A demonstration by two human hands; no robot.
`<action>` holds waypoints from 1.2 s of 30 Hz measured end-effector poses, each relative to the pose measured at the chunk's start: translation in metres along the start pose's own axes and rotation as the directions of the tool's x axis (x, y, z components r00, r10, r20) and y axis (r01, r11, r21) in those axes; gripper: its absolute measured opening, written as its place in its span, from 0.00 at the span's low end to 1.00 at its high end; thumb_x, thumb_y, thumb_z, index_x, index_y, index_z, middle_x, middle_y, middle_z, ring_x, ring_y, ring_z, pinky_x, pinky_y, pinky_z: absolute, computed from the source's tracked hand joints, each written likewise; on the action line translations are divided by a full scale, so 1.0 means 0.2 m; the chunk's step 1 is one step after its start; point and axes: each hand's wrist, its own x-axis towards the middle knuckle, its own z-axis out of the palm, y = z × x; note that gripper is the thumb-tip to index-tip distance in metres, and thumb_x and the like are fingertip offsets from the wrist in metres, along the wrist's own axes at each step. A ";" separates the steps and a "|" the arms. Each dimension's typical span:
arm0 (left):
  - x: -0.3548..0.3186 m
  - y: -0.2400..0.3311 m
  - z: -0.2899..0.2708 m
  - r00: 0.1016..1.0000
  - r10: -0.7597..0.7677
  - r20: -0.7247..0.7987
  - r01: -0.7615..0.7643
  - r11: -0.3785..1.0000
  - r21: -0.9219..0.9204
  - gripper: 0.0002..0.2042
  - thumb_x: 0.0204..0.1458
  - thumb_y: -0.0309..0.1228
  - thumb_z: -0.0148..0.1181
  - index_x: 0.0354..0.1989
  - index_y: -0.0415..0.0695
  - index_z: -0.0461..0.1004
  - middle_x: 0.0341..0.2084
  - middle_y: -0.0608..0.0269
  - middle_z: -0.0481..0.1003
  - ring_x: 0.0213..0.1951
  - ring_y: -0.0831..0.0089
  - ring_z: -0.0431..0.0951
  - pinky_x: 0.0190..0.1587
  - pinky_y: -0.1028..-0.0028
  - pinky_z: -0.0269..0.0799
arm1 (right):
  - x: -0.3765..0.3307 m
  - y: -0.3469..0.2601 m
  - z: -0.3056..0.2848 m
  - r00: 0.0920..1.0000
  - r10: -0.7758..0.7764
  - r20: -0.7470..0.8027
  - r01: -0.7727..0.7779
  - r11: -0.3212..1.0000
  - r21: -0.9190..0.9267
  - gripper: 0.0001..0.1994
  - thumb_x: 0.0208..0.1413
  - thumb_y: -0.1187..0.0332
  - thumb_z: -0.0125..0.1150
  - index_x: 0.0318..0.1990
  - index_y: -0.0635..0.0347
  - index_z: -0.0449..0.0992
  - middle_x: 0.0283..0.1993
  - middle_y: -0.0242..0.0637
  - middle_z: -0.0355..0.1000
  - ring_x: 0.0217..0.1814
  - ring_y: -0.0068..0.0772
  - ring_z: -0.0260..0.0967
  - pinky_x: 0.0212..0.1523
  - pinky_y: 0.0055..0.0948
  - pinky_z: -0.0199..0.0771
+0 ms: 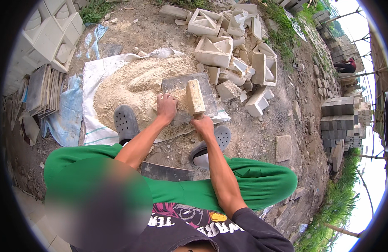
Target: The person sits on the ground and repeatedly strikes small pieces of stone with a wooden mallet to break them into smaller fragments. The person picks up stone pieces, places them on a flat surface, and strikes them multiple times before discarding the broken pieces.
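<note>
My right hand (202, 126) is closed round the handle of a wooden mallet. The mallet's pale, block-shaped head (195, 95) is over a dark flat slab (171, 85); I cannot tell whether they touch. On the slab's near left side rests my left hand (166, 108), its fingers bent down and slightly apart among pale crumbs, with nothing visible in them. Beside it a broad heap of crushed pale material (122, 86) covers much of a white woven sack (89, 101). The slab lies on the heap's right part.
Broken pale hollow blocks (213, 51) are piled beyond the slab. Whole pale blocks (49, 31) are stacked far left, above thin boards (44, 90) and blue sheeting (64, 122). My grey clogs (126, 122) flank the sack's near edge. Another person (346, 66) is far right near grey blocks (339, 115).
</note>
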 end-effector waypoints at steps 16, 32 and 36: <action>0.16 -0.09 0.00 0.992 -0.107 -0.061 0.091 0.971 -0.220 0.09 0.52 0.30 0.61 0.40 0.54 0.84 0.37 0.67 0.81 0.47 0.66 0.74 0.54 0.62 0.62 | -0.12 -0.18 -0.02 0.990 -0.111 -0.092 0.121 0.986 0.113 0.15 0.47 0.62 0.66 0.37 0.64 0.81 0.27 0.44 0.79 0.29 0.36 0.80 0.35 0.37 0.77; 0.14 -0.15 -0.07 0.935 -0.307 0.175 0.345 0.902 -0.260 0.12 0.52 0.32 0.59 0.44 0.50 0.83 0.46 0.61 0.79 0.54 0.60 0.75 0.57 0.57 0.63 | -0.06 -0.06 0.10 0.993 -0.113 0.018 0.114 0.992 -0.046 0.17 0.45 0.60 0.67 0.37 0.64 0.81 0.26 0.44 0.79 0.26 0.39 0.80 0.32 0.37 0.78; 0.13 -0.12 -0.08 0.939 -0.300 0.167 0.324 0.935 -0.145 0.15 0.50 0.33 0.61 0.47 0.51 0.82 0.42 0.59 0.80 0.47 0.59 0.78 0.52 0.57 0.69 | -0.05 -0.08 0.04 0.983 0.025 0.180 -0.044 0.994 0.105 0.19 0.45 0.60 0.66 0.40 0.65 0.81 0.30 0.47 0.80 0.32 0.43 0.81 0.37 0.39 0.78</action>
